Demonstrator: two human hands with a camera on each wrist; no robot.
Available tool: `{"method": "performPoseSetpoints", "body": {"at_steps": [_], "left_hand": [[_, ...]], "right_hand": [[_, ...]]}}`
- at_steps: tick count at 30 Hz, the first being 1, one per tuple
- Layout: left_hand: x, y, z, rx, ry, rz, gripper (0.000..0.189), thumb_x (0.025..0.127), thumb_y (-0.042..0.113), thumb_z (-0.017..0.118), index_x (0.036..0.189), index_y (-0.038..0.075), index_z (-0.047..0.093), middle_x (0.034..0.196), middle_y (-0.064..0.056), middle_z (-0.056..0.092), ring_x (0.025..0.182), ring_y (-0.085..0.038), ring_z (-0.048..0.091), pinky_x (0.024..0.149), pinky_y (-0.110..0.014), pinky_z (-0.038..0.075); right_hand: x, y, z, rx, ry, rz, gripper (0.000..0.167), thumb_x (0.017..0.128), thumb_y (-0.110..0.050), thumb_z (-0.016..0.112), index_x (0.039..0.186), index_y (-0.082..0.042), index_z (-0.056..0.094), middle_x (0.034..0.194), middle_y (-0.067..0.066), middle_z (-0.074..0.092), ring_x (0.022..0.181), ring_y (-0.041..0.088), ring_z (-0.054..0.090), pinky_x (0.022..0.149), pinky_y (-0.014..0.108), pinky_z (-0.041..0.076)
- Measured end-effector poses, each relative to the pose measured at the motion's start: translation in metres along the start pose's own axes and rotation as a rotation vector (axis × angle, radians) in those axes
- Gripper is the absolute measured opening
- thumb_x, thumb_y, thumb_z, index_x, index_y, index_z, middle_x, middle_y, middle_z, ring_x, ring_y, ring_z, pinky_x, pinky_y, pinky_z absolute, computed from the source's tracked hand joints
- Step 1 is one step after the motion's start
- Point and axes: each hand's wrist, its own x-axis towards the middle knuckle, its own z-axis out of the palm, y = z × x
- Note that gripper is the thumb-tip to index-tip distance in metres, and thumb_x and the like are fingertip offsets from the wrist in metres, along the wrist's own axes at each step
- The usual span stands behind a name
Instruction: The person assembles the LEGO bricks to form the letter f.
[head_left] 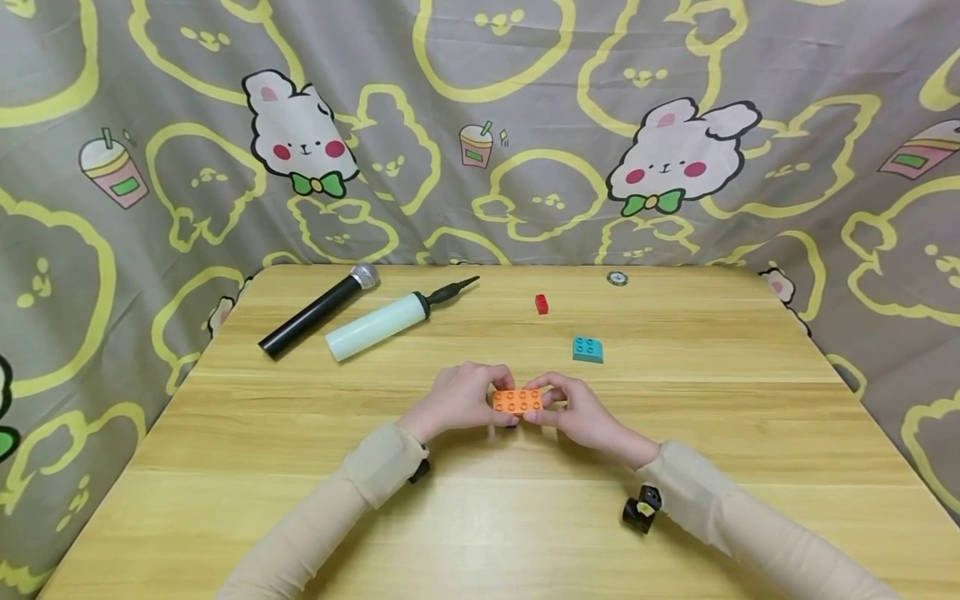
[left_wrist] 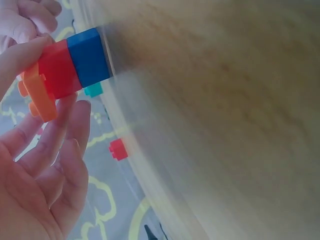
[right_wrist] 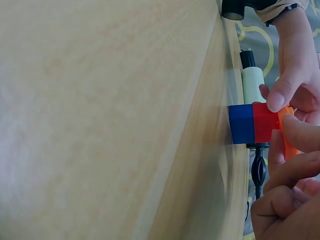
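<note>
An orange toy brick (head_left: pixel 517 402) with two rows of studs tops a small stack, over a red brick (left_wrist: pixel 59 69) and a blue brick (left_wrist: pixel 89 57). The blue brick is lowest, right at the tabletop. From the left, my left hand (head_left: pixel 463 398) grips the stack, thumb on the near side and fingers at the far side. My right hand (head_left: pixel 583 414) pinches the right end of the orange brick between thumb and fingers. The orange brick overhangs the red one in the wrist views. Seen from the head, the lower bricks are mostly hidden.
Beyond the hands lie a teal brick (head_left: pixel 587 349) and a small red brick (head_left: pixel 542 304). A round disc (head_left: pixel 617 278) is near the back edge. At the left are a black microphone (head_left: pixel 315 315) and a pale hand pump (head_left: pixel 378 326). A patterned curtain (head_left: pixel 450 192) hangs behind the table.
</note>
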Motion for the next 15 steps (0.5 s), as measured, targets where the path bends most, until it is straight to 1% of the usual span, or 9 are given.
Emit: {"method": "performPoseSetpoints", "body": {"at_steps": [7, 15], "left_hand": [[0.001, 0.0006, -0.0001, 0.008, -0.014, -0.02, 0.033, 0.073, 0.042, 0.08, 0.095, 0.024, 0.064, 0.094, 0.01, 0.068, 0.068, -0.008, 0.049, 0.057, -0.025, 0.037], [0.002, 0.0008, -0.0005, -0.007, -0.021, -0.033, 0.033, 0.073, 0.041, 0.081, 0.095, 0.023, 0.065, 0.094, 0.009, 0.068, 0.068, -0.008, 0.048, 0.057, -0.025, 0.036]], "right_hand": [[-0.0007, -0.0027, -0.0004, 0.005, 0.001, 0.01, 0.035, 0.085, -0.011, 0.072, 0.116, -0.001, 0.059, 0.089, 0.013, 0.068, 0.081, 0.014, 0.059, 0.064, 0.024, 0.038], [0.0008, -0.0006, -0.0002, -0.002, 0.001, 0.012, 0.034, 0.085, -0.01, 0.072, 0.115, -0.002, 0.06, 0.087, 0.011, 0.068, 0.079, 0.015, 0.058, 0.058, 0.022, 0.038]]}}
